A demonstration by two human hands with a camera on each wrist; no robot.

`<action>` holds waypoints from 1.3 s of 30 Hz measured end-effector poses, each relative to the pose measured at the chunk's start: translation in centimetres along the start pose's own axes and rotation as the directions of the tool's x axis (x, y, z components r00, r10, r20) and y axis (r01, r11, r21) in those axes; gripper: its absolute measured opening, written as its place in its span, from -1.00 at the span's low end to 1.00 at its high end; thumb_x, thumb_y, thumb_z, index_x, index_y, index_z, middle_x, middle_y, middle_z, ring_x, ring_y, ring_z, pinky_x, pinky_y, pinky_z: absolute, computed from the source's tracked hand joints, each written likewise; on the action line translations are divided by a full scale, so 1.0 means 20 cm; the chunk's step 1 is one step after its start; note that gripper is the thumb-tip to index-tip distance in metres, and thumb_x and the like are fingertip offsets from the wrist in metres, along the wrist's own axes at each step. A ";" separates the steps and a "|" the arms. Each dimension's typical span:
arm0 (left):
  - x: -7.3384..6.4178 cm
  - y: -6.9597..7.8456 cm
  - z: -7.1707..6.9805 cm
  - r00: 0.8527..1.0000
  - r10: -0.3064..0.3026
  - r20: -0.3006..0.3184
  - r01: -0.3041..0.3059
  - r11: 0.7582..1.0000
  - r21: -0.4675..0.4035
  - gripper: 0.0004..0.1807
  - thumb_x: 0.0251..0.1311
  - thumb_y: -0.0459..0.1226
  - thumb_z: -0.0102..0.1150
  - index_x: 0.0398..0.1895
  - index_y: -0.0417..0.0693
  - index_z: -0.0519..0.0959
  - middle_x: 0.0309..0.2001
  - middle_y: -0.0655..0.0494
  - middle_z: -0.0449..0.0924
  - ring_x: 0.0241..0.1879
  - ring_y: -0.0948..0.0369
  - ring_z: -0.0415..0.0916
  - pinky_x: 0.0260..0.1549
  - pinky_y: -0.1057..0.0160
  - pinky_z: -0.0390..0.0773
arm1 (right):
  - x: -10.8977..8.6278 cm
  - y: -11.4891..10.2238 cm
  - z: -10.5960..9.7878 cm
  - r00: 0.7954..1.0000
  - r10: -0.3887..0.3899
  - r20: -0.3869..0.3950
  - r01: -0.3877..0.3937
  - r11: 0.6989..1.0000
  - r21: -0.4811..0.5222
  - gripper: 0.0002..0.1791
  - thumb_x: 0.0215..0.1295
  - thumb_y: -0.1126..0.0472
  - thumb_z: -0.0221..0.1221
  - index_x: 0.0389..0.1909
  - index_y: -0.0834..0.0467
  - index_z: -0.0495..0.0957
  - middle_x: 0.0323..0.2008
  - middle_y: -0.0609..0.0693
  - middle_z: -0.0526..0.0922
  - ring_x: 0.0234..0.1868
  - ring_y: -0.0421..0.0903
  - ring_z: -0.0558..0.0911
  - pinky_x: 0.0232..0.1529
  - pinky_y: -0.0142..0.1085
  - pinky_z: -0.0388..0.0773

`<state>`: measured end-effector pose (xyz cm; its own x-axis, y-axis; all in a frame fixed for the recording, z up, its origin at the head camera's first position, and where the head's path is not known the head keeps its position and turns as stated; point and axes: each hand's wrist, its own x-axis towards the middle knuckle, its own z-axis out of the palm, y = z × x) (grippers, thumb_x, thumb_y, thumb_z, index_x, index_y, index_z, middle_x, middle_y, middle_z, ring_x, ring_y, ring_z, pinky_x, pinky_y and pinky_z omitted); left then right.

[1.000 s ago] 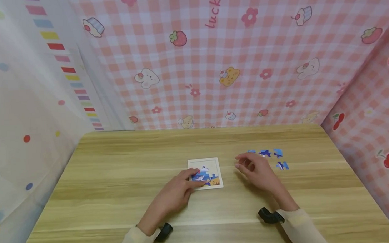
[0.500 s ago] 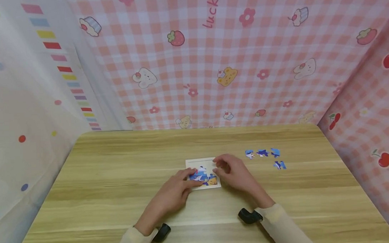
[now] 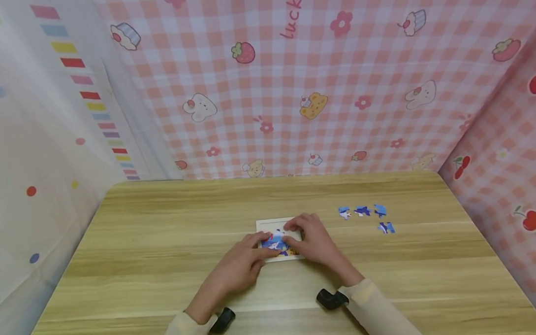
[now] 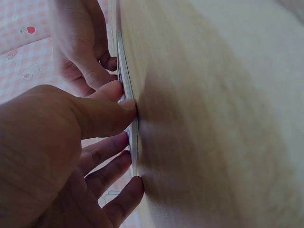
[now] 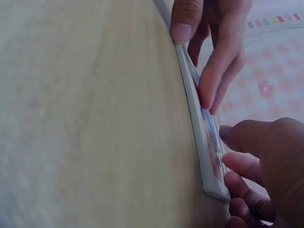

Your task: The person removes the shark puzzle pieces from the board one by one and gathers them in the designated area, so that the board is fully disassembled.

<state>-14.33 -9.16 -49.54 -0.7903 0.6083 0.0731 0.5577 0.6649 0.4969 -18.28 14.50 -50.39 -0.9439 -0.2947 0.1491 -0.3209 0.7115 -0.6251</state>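
Note:
A small square puzzle tray with a pale rim lies on the table, partly filled with blue and orange picture pieces. My left hand rests on its left side, thumb and forefinger reaching over the filled part. In the left wrist view, my left fingers spread along the tray's edge. My right hand is over the tray's right side with bent fingers, thumb and forefinger slightly apart. Whether a puzzle piece is between those fingertips is hidden. In the right wrist view, my right thumb is close to the tray's surface.
Several loose puzzle pieces lie to the tray's right, one puzzle piece nearer than the others. A wood-grain table holds everything. A pink checked cloth hangs behind it, with cloths on both sides too.
My right hand has moved left from beside the loose pieces to over the tray. My left hand has stayed on the tray. The loose pieces lie as before.

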 end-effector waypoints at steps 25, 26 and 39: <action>0.00 0.01 0.00 1.000 -0.007 0.006 0.007 1.000 0.005 -0.60 0.43 -0.35 0.15 0.24 0.21 0.65 0.48 -0.02 0.37 0.49 -0.07 0.28 0.38 -0.25 0.40 | -0.01 -0.05 0.02 0.999 0.049 -0.014 -0.049 0.999 0.017 -0.86 0.21 0.14 0.45 -0.27 0.01 0.68 -0.26 -0.10 0.66 -0.21 -0.14 0.41 -0.15 -0.28 0.37; 0.00 0.01 0.00 1.000 -0.008 0.007 0.008 1.000 0.003 -0.60 0.43 -0.35 0.15 0.24 0.21 0.65 0.48 -0.02 0.37 0.49 -0.07 0.29 0.38 -0.25 0.39 | -0.01 -0.05 0.02 0.998 0.053 -0.014 -0.053 0.998 0.031 -0.86 0.21 0.15 0.45 -0.27 0.01 0.67 -0.27 -0.11 0.66 -0.23 -0.14 0.41 -0.17 -0.29 0.37; 0.00 0.02 -0.01 1.000 -0.012 0.002 0.012 1.000 0.008 -0.58 0.43 -0.34 0.14 0.26 0.21 0.64 0.48 -0.03 0.36 0.49 -0.07 0.29 0.38 -0.26 0.40 | -0.02 -0.05 0.00 0.998 0.018 0.060 -0.030 0.979 0.202 -0.83 0.33 0.25 0.36 -0.10 0.12 0.66 -0.40 -0.12 0.69 -0.42 -0.26 0.58 -0.37 -0.46 0.56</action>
<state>-14.23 -8.95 -49.27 -0.7965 0.6010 0.0656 0.5501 0.6755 0.4911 -17.61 13.96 -49.85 -0.9431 -0.3195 0.0916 -0.2702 0.5765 -0.7711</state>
